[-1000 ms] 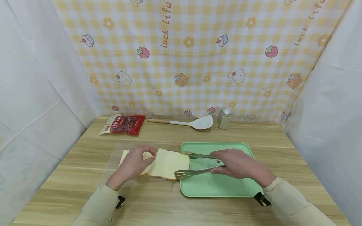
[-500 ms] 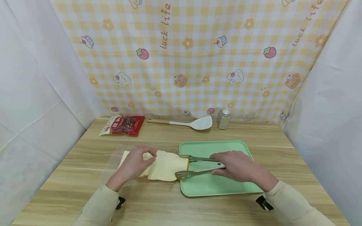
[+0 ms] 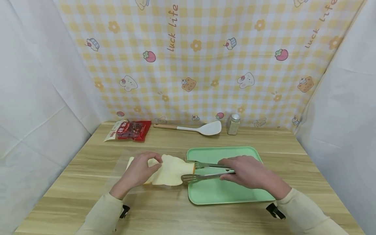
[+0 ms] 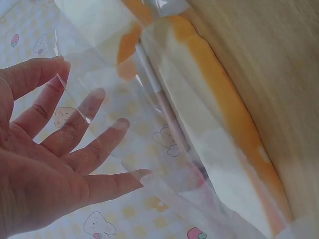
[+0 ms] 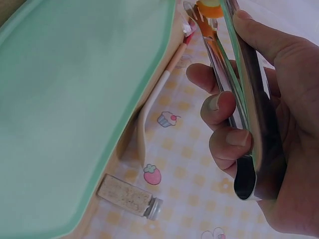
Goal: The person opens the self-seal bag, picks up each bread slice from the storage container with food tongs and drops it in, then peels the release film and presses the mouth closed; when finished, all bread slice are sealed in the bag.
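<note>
My left hand (image 3: 138, 171) pinches the edge of a clear plastic bag (image 4: 94, 124) between thumb and forefinger; the other fingers are spread behind the film. White bread slices with orange-brown crust lie in the bag, partly hidden by this hand. One bread slice (image 3: 171, 170) reaches out of the bag's right end to the green tray's left edge. My right hand (image 3: 243, 171) grips metal tongs (image 3: 211, 176), their slotted tips on either side of that slice's right end. The slice looks squeezed and bowed between them.
The green tray (image 3: 229, 192) lies under the tongs and right hand. Along the back stand or lie a red snack packet (image 3: 133, 130), a white spatula (image 3: 210, 128) with wooden handle, and a glass shaker (image 3: 233, 125). A patterned cloth (image 3: 217, 49) hangs behind.
The tong tips have come closer together on the bread slice, and its right end has narrowed and bowed. My left hand has stayed nearly still.
</note>
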Demonstrator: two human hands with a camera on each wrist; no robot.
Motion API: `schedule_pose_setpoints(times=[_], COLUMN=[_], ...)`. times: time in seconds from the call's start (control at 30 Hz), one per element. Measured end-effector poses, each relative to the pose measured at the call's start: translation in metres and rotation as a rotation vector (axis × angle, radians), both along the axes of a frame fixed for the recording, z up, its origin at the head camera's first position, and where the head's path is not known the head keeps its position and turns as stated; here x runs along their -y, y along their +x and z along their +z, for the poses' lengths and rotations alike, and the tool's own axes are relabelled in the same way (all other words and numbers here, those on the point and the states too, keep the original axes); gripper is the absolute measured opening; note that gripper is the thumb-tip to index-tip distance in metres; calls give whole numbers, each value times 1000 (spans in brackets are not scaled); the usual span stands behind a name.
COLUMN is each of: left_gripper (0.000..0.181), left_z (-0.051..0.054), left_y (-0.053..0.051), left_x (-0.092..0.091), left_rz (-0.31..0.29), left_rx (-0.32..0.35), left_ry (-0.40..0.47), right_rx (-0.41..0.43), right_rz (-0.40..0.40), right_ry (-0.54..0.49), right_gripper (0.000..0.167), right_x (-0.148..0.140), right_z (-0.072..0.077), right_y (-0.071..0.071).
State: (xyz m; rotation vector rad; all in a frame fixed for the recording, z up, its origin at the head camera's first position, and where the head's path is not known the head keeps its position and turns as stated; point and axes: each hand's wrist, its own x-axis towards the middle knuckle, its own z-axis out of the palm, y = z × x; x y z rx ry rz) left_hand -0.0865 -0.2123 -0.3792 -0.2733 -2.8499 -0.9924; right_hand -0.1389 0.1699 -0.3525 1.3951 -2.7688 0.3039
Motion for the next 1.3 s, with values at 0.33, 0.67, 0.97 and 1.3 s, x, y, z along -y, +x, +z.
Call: schedule_pose_setpoints(times=[0.33,0.67,0.97,1.3], left_gripper=[7,7,7,8], left_z=[1,6,6,7], left_y=[0,2,3,5], left_x=[-1,-3,-2,0], left_rz=[25,39,54,61], left_rx=[1,-17,-32,-29], left_ry=[26,31,41,40], right_rx=[15,52,77,50], right_rz=[-5,5,5,1], right_ry=[11,6,0,5], right_gripper=[41,40,41,45], right_x=[7,22,28,34], right_z=[-3,-6,-16,-27], right_y=[-2,-11,-21,-21])
